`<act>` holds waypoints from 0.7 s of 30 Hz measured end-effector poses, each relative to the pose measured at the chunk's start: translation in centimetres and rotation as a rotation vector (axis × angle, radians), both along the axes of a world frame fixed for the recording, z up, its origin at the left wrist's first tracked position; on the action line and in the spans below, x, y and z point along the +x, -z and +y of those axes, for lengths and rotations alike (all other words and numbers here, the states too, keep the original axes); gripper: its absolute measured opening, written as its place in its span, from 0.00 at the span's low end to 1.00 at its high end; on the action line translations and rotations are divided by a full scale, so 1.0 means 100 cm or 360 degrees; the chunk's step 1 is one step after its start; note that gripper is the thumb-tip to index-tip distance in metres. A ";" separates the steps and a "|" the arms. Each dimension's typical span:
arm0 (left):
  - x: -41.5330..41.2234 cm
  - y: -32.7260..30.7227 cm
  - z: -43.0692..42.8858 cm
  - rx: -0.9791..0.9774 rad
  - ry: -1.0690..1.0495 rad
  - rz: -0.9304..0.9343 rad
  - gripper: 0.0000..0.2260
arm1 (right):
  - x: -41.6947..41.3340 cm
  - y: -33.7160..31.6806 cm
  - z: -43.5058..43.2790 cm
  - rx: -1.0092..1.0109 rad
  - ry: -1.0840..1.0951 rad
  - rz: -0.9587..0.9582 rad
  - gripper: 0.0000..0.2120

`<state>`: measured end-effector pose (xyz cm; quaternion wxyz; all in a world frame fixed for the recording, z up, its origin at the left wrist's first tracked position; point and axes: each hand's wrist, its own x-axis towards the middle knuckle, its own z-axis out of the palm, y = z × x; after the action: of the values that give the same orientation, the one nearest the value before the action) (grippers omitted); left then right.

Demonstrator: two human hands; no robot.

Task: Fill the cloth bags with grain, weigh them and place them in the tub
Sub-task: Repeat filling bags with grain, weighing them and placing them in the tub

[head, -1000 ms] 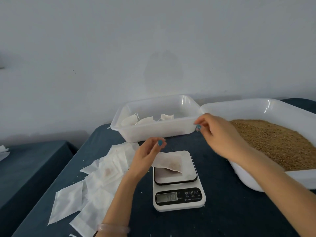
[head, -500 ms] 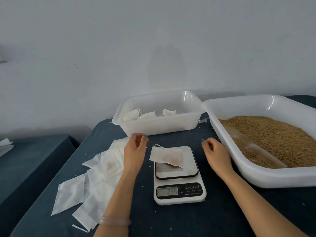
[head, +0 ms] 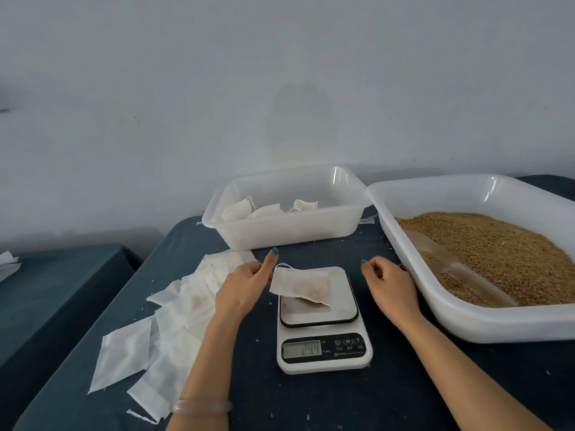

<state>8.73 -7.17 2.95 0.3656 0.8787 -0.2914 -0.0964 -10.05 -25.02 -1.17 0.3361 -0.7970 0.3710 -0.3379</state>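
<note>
Tabletop scale (head: 323,353): bag (head: 300,284) crosswise, drawstring (head: 284,265) end leftward.

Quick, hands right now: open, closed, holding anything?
Left hand: thumb raised at the edge of the cloth bag on the scale; fingers hidden, cannot tell.
Right hand: open, loosely curled, holding nothing.

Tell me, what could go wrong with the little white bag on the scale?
The small white cloth bag hangs over the left edge of the white digital scale, right beside the left hand. A bump could spoil the reading or tip it off. Its drawstring looks loose, so its grain might spill on the way to the clear plastic tub.
</note>
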 end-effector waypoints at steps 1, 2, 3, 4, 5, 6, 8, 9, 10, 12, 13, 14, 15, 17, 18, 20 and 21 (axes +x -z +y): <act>0.000 0.000 -0.001 -0.0003 0.0032 0.0027 0.30 | 0.000 0.000 0.000 -0.0017 0.0006 0.0023 0.15; -0.001 0.001 -0.001 -0.0011 0.0077 0.0060 0.28 | 0.000 0.000 0.000 -0.0033 0.0008 0.0042 0.15; -0.001 0.001 -0.001 -0.0030 0.0131 0.0097 0.24 | 0.001 0.000 0.001 -0.0044 0.0006 0.0055 0.15; -0.001 0.002 -0.001 -0.0062 0.0191 0.0129 0.20 | 0.001 0.000 0.001 -0.0051 0.0005 0.0065 0.15; 0.000 0.001 -0.001 -0.0109 0.0257 0.0150 0.17 | 0.001 0.000 0.000 -0.0056 0.0006 0.0074 0.15; 0.000 0.000 -0.001 -0.0175 0.0327 0.0160 0.15 | 0.002 0.000 0.000 -0.0060 0.0011 0.0080 0.15; -0.001 -0.009 -0.005 -0.0327 0.0440 0.0160 0.11 | 0.002 0.000 0.000 -0.0058 0.0023 0.0084 0.15; -0.001 -0.015 -0.008 -0.0384 0.0481 0.0134 0.10 | 0.002 0.000 0.000 -0.0056 0.0027 0.0085 0.15; -0.002 -0.023 -0.013 -0.0414 0.0511 0.0079 0.08 | 0.002 0.000 0.000 -0.0054 0.0031 0.0087 0.15; -0.001 -0.040 -0.029 -0.0389 0.0544 -0.0095 0.05 | 0.002 0.000 0.000 -0.0036 0.0037 0.0088 0.16; 0.000 -0.051 -0.039 -0.0339 0.0542 -0.0210 0.04 | 0.002 0.001 0.000 -0.0021 0.0037 0.0092 0.16; 0.001 -0.062 -0.049 -0.0271 0.0531 -0.0347 0.04 | 0.001 0.001 0.000 -0.0015 0.0036 0.0103 0.16; 0.004 -0.073 -0.061 -0.0209 0.0512 -0.0495 0.05 | 0.002 0.000 0.000 -0.0017 0.0034 0.0122 0.15; 0.009 -0.096 -0.086 -0.0190 0.0466 -0.0736 0.06 | 0.002 0.000 0.001 -0.0030 0.0028 0.0154 0.15; 0.011 -0.107 -0.099 -0.0224 0.0444 -0.0823 0.07 | 0.002 -0.001 0.001 -0.0040 0.0025 0.0160 0.15; 0.014 -0.125 -0.124 -0.0288 0.0385 -0.1026 0.08 | 0.002 -0.001 0.002 -0.0066 0.0023 0.0166 0.14; 0.015 -0.131 -0.136 -0.0311 0.0357 -0.1121 0.09 | 0.002 -0.001 0.002 -0.0077 0.0021 0.0164 0.14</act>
<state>10.28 -20.80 16.05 0.3124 0.7816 -0.5014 0.2004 -9.90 -24.85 -1.09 0.2950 -0.8188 0.3848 -0.3075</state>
